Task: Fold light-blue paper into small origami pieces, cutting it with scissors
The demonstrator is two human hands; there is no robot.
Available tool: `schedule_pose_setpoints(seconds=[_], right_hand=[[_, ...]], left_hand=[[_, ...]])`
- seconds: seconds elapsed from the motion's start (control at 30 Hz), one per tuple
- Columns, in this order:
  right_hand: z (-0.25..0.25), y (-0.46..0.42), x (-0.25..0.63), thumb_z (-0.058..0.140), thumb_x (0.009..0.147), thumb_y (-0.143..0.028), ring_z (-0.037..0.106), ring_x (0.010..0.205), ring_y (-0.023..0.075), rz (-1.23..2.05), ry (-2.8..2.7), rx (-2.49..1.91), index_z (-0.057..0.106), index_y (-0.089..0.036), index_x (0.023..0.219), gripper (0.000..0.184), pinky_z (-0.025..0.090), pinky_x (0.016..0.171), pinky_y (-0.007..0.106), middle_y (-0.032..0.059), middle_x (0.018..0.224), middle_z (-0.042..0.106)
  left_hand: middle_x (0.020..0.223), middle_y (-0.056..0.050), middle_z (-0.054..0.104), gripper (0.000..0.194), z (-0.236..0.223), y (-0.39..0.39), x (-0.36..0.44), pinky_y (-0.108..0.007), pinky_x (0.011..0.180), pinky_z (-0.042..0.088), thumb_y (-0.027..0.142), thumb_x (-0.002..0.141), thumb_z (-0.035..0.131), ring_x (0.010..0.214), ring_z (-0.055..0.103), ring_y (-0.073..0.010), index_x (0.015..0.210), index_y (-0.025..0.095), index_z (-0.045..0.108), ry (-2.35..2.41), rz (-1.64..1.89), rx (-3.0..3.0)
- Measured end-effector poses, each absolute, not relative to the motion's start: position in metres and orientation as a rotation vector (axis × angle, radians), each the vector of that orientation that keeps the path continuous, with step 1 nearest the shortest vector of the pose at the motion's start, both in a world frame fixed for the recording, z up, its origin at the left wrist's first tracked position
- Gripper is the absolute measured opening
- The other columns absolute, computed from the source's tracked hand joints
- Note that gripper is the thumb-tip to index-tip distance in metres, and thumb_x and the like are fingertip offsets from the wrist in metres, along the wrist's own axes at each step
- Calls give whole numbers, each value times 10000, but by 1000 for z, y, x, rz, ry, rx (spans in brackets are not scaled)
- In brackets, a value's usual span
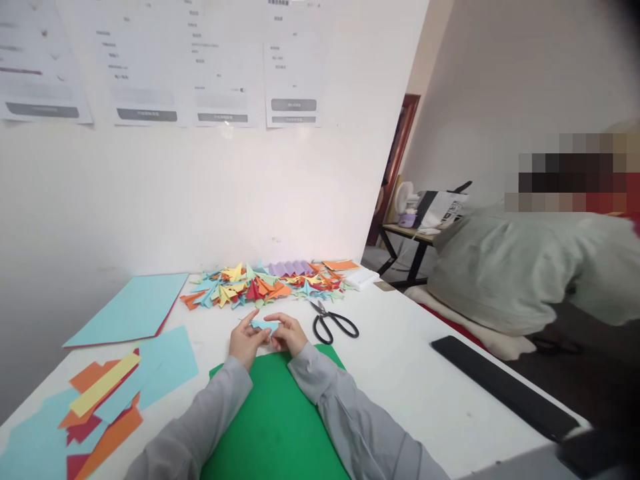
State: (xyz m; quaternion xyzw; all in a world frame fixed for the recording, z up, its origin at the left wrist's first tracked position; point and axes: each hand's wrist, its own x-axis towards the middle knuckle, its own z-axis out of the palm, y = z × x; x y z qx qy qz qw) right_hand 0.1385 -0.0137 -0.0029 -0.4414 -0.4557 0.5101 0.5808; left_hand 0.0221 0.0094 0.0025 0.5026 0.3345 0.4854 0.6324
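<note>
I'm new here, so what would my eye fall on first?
Probably the heap of many-coloured folded paper pieces along the far side of the white table. Next, the flat bright-green sheet at centre front, with the left hand and right hand holding a small light-blue paper piece near the sheet's far edge. Black-handled metal scissors lie right of them.

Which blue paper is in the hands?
The small light-blue piece, held between the left hand and right hand; the other blue papers are down on the white table.

Soft, bright light; wall sheets point(221, 75) blurred; upper right corner darkened.
</note>
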Motion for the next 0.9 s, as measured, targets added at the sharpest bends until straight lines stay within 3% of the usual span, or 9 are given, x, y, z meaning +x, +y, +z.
schedule_pose_setpoints(seconds=[0.27,0.6,0.73,0.9], right_hand=[[-9,-12,130,609,579,-338,428,273,75,1274,-1128,-953,520,-130,907,398,296,301,180,-54,386,543],[-12,-5,140,577,549,-222,351,219,68,1317,-888,-903,542,-117,922,390,228,278,178,-48,330,524],[-8,-8,141,566,535,-190,332,211,65,1351,-863,-882,559,-120,882,354,229,280,181,-52,306,505],[-5,-10,145,579,520,-178,274,206,47,1367,-785,-859,547,-128,927,411,180,284,173,-69,290,482]], left_hand=[[404,68,494,806,-2,13,12,-219,485,441,235,471,710,411,514,-92,1193,86,384,749,1134,1109],[561,-20,589,692,1,20,9,-235,482,445,372,591,629,464,563,-115,1190,126,385,801,1153,988],[509,3,561,566,-3,23,9,-241,486,453,329,562,651,442,550,-109,1058,101,499,819,1193,944],[548,-36,604,313,-3,22,10,-225,486,448,298,512,681,430,523,-83,727,86,599,842,1164,991]])
